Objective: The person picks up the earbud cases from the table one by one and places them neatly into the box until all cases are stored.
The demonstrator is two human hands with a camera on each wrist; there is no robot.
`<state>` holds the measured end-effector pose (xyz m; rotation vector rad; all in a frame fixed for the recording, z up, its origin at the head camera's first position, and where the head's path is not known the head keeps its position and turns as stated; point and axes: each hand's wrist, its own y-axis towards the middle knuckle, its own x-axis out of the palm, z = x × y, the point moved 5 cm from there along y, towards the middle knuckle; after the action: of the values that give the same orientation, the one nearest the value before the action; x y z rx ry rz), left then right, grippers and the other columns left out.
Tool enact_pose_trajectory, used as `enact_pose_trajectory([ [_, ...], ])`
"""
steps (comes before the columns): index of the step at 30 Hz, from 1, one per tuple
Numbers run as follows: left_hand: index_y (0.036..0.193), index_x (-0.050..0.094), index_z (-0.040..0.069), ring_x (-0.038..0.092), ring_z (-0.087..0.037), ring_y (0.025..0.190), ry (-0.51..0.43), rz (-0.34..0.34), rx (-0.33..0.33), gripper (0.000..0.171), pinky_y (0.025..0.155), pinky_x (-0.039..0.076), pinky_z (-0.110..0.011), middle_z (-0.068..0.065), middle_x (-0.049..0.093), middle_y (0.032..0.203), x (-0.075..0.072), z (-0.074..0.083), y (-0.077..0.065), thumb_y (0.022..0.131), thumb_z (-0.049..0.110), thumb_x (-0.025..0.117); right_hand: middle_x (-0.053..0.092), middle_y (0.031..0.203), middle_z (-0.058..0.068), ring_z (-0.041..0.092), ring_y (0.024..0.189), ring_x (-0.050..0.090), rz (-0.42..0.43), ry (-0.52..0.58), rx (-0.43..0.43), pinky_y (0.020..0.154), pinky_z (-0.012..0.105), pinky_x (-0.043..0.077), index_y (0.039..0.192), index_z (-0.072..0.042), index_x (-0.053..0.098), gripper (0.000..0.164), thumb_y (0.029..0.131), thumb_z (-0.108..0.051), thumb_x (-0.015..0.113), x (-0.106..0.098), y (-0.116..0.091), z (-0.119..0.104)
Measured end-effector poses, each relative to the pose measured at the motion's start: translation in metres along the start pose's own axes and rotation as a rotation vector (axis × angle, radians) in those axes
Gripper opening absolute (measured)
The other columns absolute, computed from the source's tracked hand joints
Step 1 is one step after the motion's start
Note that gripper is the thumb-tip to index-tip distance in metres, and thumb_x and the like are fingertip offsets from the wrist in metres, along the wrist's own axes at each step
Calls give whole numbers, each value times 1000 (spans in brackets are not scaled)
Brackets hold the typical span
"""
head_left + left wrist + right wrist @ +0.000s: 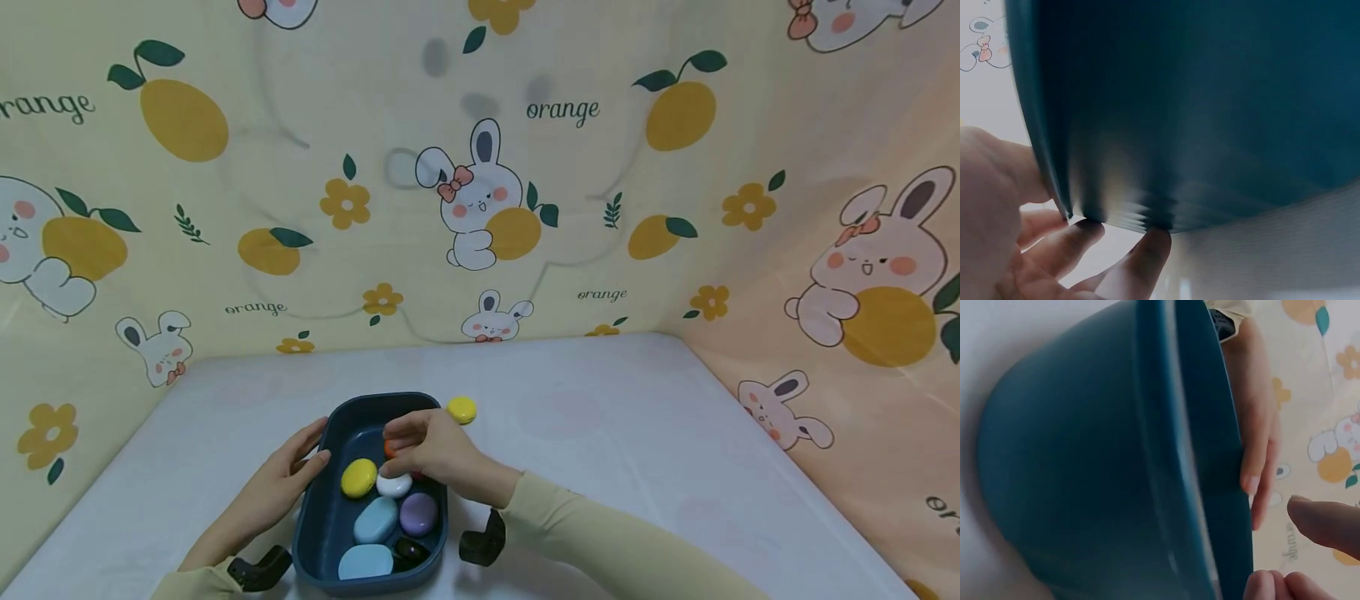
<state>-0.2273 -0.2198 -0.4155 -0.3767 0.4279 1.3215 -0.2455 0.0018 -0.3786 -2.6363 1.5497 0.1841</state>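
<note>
A dark blue bin stands on the table with several smooth rounded pieces inside. My left hand grips its left rim, thumb on the rim and fingertips against the outer wall in the left wrist view. Over the bin's far right part is my right hand, thumb and fingers apart with nothing visible between them. Below it lie a white piece and an orange piece, partly hidden. A yellow piece, a light blue oval and a purple piece lie nearby.
Another yellow piece rests on the white tablecloth, just beyond the bin's far right corner. In the bin's near end are a pale blue piece and a black one. A printed curtain stands behind the table.
</note>
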Motion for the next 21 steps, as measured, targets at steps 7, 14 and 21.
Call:
enact_pose_trajectory([
  [7,156,18,2,20,-42,143,-5,-2,-1,67,108,28,-56,-22,18,159,0,-1,1,105,35,48,69,106,6,19,93,65,147,-13,-18,83,32,56,114,-2,69,34,81,-3,80,-28,4,-4],
  [14,156,19,2,19,-41,143,2,2,-9,68,109,27,-57,-21,18,159,-1,-2,2,105,37,48,67,107,9,22,94,62,314,-91,-44,82,32,55,112,-5,69,31,83,-9,80,-68,8,-2],
  [21,156,19,2,20,-43,143,16,4,-27,67,108,28,-57,-22,18,159,-1,-2,2,105,36,47,68,101,4,22,94,62,412,-110,-40,81,30,54,106,-5,71,27,81,-7,80,-93,14,9],
])
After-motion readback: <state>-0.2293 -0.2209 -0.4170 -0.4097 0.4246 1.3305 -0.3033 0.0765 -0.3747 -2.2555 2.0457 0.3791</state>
